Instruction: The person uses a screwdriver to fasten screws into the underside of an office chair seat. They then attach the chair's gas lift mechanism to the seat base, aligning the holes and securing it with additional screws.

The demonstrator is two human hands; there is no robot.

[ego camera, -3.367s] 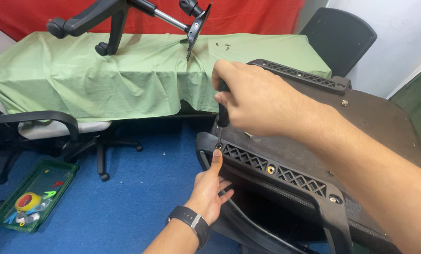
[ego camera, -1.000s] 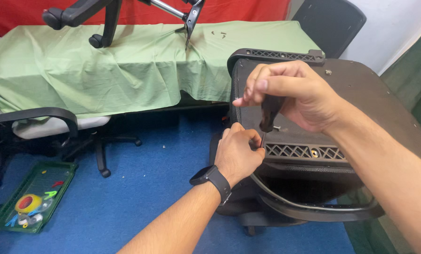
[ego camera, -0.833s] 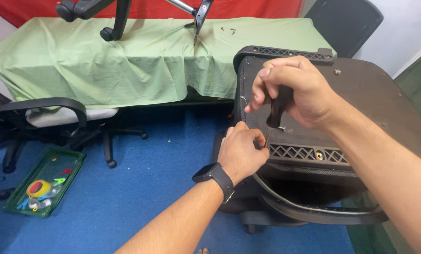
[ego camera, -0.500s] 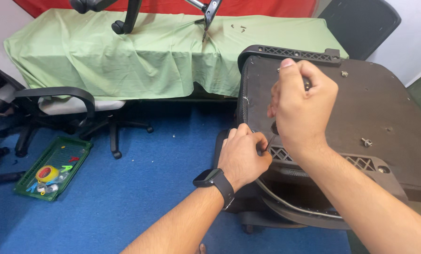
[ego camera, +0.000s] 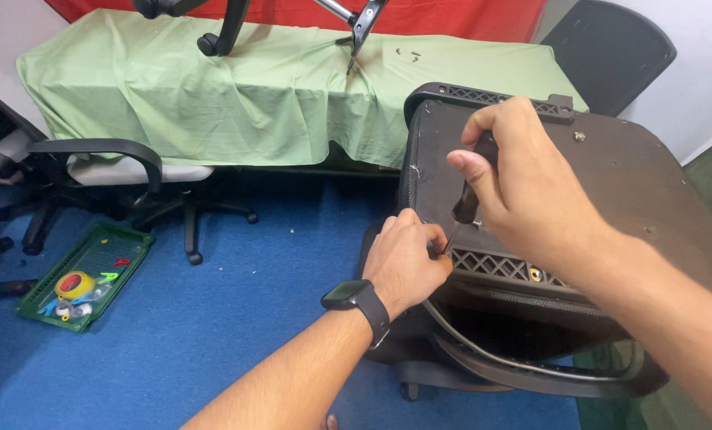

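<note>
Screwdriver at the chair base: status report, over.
Right hand gripping screwdriver handle, tip down at chair base edge. Left hand pinched at the tip, steadying. Nothing in the way.

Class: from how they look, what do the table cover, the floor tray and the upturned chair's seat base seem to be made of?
Table cover: thin green cloth, matte; it creases and drapes over the edge.
Tray: probably moulded green plastic, judging by its even colour and raised rim.
Seat base: apparently hard dark plastic, dull and scuffed; its edge carries a moulded lattice strip.
</note>
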